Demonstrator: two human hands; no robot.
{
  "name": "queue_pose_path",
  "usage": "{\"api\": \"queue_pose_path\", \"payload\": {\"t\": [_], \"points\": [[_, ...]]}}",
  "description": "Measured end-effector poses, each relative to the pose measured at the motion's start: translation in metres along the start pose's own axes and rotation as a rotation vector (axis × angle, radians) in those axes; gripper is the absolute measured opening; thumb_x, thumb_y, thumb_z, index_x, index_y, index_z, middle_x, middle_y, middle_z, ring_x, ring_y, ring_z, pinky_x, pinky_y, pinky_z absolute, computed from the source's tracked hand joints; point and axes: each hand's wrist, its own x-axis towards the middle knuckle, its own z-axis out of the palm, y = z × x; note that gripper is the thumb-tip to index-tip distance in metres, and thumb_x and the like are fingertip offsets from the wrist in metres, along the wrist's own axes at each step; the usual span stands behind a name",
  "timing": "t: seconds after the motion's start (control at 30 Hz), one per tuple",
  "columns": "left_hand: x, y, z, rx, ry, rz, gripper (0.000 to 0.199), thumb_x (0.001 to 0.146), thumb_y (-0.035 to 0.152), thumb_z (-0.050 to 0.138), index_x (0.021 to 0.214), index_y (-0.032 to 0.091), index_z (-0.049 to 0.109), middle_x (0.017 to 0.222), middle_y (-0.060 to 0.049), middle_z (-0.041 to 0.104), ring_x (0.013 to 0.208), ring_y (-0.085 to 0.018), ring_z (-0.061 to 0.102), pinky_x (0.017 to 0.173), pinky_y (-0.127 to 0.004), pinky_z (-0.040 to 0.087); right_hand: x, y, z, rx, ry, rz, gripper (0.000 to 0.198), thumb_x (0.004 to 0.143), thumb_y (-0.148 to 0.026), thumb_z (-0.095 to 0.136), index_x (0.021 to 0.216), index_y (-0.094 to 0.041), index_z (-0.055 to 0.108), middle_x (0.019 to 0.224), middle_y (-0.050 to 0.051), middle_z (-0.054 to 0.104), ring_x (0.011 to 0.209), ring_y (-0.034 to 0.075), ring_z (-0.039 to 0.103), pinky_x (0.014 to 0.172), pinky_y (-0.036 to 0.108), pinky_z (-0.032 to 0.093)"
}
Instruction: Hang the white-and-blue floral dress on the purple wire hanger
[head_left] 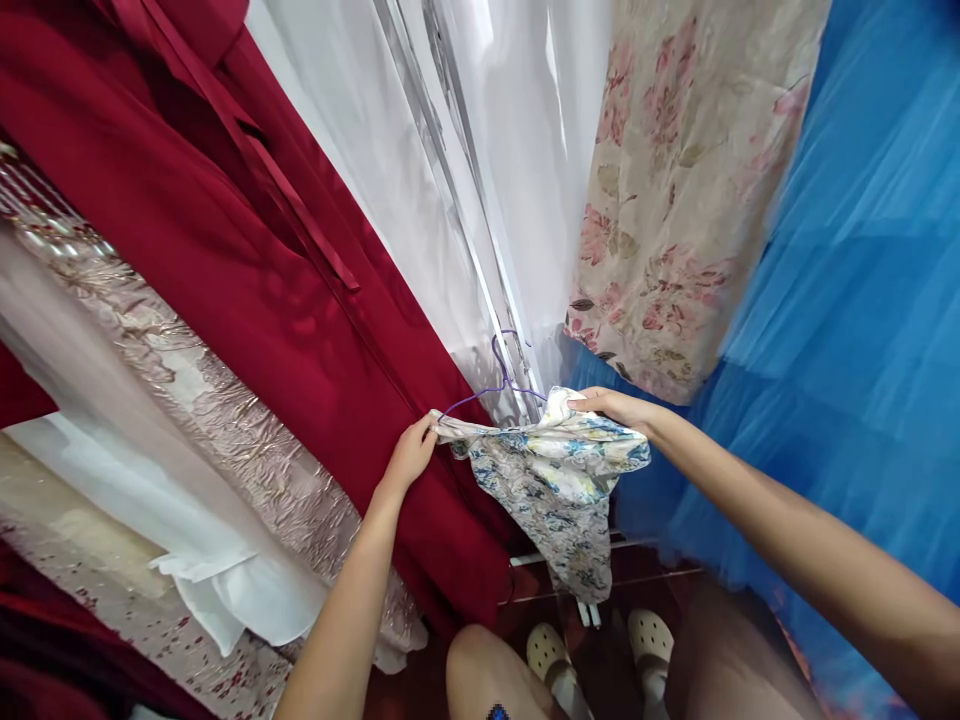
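While the flowered dress [551, 485] hangs lengthwise below the purple hanger [505, 381], the left hand [409, 456] pinches the dress's top edge left of the hanger, the right hand [616, 405] grasping it rightward.

- Head-worn, looking forward and steeply down.
- Aimed just above left hand [411, 455] and right hand [616, 406], from close in.
- Taking in red cloth [247, 270] at upper left, pale clogs [545, 648] near bottom edge.
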Motion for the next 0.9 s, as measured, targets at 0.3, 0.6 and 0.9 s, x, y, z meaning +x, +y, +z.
{"api": "queue_pose_path", "payload": {"t": [0.3,0.6,0.9], "points": [[0.011,0.048,0.007,-0.336,0.107,0.050,0.027,0.079,0.022,0.053,0.105,0.021,0.053,0.114,-0.005,0.062,0.080,-0.014,0.063,0.073,-0.024,0.048,-0.005,0.005,0.001,0.029,0.037,0.007,0.018,0.080,-0.031,0.073,0.090,-0.016,0.072,0.081,0.004,0.077,0.071,0.019,0.071,0.069,0.028,0.057],[-0.035,0.032,0.023,-0.234,0.255,-0.106,0.030,0.088,0.046,0.055,0.086,0.017,0.064,0.080,-0.001,0.064,0.075,-0.016,0.059,0.069,-0.023,0.046,-0.077,0.056,-0.001,-0.071,0.456,-0.318,0.041,0.084,-0.055,0.065,0.101,-0.018,0.071,0.092,0.008,0.077,0.085,0.027,0.069,0.077,0.036,0.054],[-0.053,0.078,0.009,-0.060,0.349,-0.110,0.032,0.092,0.048,0.053,0.098,0.020,0.065,0.086,-0.002,0.068,0.078,-0.018,0.062,0.071,-0.024,0.045,-0.059,-0.015,0.043,-0.199,0.681,-0.517,0.040,0.089,-0.061,0.053,0.092,-0.022,0.063,0.079,0.007,0.070,0.074,0.024,0.059,0.063,0.031,0.047]]}}
